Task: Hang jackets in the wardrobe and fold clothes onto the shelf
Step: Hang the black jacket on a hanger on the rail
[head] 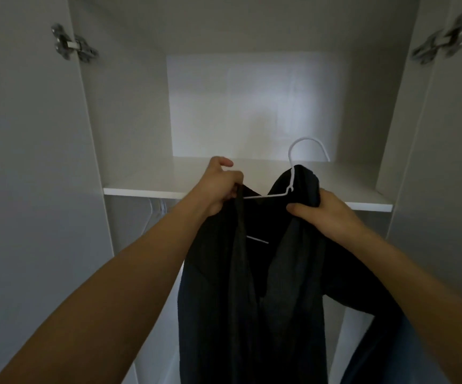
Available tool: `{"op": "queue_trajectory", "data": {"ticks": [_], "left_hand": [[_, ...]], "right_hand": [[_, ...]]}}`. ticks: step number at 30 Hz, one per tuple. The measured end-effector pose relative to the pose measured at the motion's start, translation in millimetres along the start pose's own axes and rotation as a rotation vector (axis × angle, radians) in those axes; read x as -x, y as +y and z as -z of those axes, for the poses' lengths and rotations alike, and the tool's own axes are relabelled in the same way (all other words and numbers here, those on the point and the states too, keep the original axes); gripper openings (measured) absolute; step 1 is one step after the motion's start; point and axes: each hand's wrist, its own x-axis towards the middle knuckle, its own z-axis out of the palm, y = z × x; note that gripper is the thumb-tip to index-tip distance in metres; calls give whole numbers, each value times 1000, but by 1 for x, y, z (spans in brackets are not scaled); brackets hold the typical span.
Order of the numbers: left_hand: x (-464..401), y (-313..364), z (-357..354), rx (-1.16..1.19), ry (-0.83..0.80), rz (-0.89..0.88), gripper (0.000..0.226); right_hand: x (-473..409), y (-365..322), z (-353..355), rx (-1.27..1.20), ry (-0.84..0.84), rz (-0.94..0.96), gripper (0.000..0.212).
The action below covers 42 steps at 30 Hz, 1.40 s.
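Both arms raised, left hand and right hand grip, seemingly, a dark jacket on a white hanger.

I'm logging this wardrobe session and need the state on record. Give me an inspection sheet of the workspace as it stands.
Surface: white shelf inside the open wardrobe, nothing seen on the visible part.
Job's things: dark jacket partly on a white wire hanger, hook upright in front of the shelf, not on any rail.
Clutter: nothing seen.
Grippers: left hand grips the jacket's left shoulder at the hanger's end; right hand grips the fabric by the collar.
Cables: nothing seen.
Surroundings: both doors open, metal hinges on the left and right; more hangers faintly visible under the shelf.
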Motion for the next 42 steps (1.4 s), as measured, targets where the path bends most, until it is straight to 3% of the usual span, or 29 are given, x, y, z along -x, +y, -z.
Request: {"op": "queue_trajectory", "data": {"ticks": [3, 7, 8, 10, 12, 13, 15, 18, 20, 21, 23, 26, 28, 30, 32, 35, 36, 39, 42], "left_hand": [[-6, 27, -18, 151, -25, -27, 36], [-3, 46, -52, 120, -150, -52, 37], [-2, 48, -56, 114, -164, -61, 37], [-2, 51, -58, 163, -123, -86, 35], [1, 45, -51, 157, 20, -212, 28], [8, 34, -47, 103, 104, -326, 24], [41, -14, -42, -61, 224, -573, 14], [106, -127, -46, -512, 78, -715, 20], [125, -189, -52, -828, -57, -535, 44], [126, -207, -54, -899, -52, -410, 52], [119, -215, -53, -929, 27, -192, 64], [103, -210, -45, -908, 61, 99, 103], [99, -205, -50, -847, -59, 140, 119], [104, -201, -66, -779, -217, 73, 127], [111, -204, -82, -845, -238, -27, 118], [109, -217, -88, -873, -51, -80, 51], [107, -221, -85, -857, -32, -48, 38], [103, -241, -65, -810, -55, 84, 28], [109, -255, -41, -550, -25, 219, 27]], "right_hand": [[8, -4, -7, 55, -54, 89, 72], [4, -13, -27, 127, 8, 147, 91], [1, -13, -30, 143, 36, 132, 89], [-7, -10, -31, 126, 94, 75, 57], [-13, -8, -28, 57, 151, 14, 22], [-15, -8, -28, 26, 168, -8, 13], [-18, -11, -32, -31, 175, -33, 12], [-22, -19, -39, -134, 129, -53, 16], [-23, -26, -40, -211, 106, -69, 25], [-24, -28, -40, -229, 105, -65, 25], [-24, -30, -38, -226, 123, -53, 21], [-21, -28, -31, -243, 151, -60, 18], [-18, -25, -24, -293, 191, -81, 17], [-17, -24, -17, -332, 231, -92, 18], [-13, -24, -12, -362, 267, -91, 16], [-6, -21, -6, -334, 324, -82, 18], [-3, -18, -3, -310, 346, -85, 20], [2, -4, 3, -230, 402, -84, 16], [7, 12, 5, -146, 485, -73, 29]]}}
